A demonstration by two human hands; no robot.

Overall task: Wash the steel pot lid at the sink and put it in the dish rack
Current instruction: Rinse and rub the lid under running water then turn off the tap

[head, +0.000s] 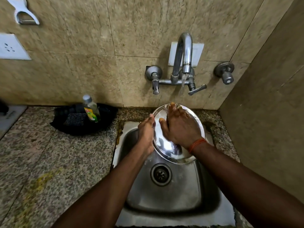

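The round steel pot lid [166, 150] is held tilted over the steel sink [164, 198], its upper edge under the running water from the tap [185, 51]. My left hand [146, 134] grips the lid's left rim. My right hand [179, 127] lies flat on the lid's face, fingers spread and reaching up into the stream. An orange thread is tied round my right wrist. No dish rack is in view.
A black tray [65, 125] on the granite counter left of the sink holds a dish soap bottle [91, 108] and a dark scrub pad [74, 119]. Tap handles stick out from the tiled wall. A side wall stands close on the right. Yellowish stains mark the counter.
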